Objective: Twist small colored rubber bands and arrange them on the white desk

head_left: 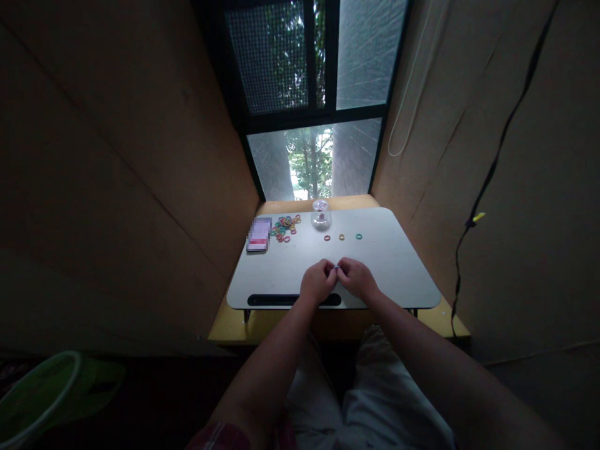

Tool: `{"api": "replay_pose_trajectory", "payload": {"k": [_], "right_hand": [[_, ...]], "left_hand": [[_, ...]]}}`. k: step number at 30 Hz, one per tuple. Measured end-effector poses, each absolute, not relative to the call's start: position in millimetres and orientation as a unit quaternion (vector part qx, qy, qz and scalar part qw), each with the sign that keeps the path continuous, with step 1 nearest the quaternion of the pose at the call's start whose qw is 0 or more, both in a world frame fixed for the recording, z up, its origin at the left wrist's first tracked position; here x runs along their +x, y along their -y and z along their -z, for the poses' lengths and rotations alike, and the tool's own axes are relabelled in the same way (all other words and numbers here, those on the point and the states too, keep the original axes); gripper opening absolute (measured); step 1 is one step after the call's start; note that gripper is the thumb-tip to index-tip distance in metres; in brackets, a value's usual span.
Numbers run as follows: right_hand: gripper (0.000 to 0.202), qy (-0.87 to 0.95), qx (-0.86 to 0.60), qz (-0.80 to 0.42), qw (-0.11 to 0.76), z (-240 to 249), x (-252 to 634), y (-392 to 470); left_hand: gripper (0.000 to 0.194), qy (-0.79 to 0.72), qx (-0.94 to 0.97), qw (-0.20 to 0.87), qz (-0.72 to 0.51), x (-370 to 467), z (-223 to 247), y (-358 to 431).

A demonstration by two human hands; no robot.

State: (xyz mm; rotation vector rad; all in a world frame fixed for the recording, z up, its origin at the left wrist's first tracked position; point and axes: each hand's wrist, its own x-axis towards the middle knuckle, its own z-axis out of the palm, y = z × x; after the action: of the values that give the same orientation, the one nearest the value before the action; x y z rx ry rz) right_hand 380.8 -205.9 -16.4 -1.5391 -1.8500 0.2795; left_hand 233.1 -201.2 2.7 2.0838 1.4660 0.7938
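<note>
My left hand (320, 280) and my right hand (356, 277) meet over the front half of a white lap table (398, 269). Both are closed, thumbs and fingertips pinched together around a small pale bluish thing (336, 267), mostly hidden by the fingers. Just beyond them lie three small rings like hair ties in a spaced row: a red ring (327, 238), a yellow ring (342, 237) and a green ring (359, 237). Further left is a loose pile of small coloured rings (287, 226). A clear rounded container (321, 219) stands behind the row.
At the table's left edge lies a blurred phone-like rectangle (259, 235). A black slot (274, 300) runs along the front edge. The table stands on a yellow ledge (229, 331) below a window (312, 156), between two walls. A green basket (56, 400) is at lower left; a dark cord (492, 165) hangs at right.
</note>
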Motion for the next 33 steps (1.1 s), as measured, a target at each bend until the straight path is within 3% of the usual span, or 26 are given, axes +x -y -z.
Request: {"api": "replay_pose_trajectory", "payload": {"k": [33], "right_hand": [[0.012,0.72,-0.595,-0.102,0.343,15.6,381.3,205.1]], "left_hand": [[0.018,-0.524,0.765,0.219,-0.304,232.2,5.6,198.1]]}}
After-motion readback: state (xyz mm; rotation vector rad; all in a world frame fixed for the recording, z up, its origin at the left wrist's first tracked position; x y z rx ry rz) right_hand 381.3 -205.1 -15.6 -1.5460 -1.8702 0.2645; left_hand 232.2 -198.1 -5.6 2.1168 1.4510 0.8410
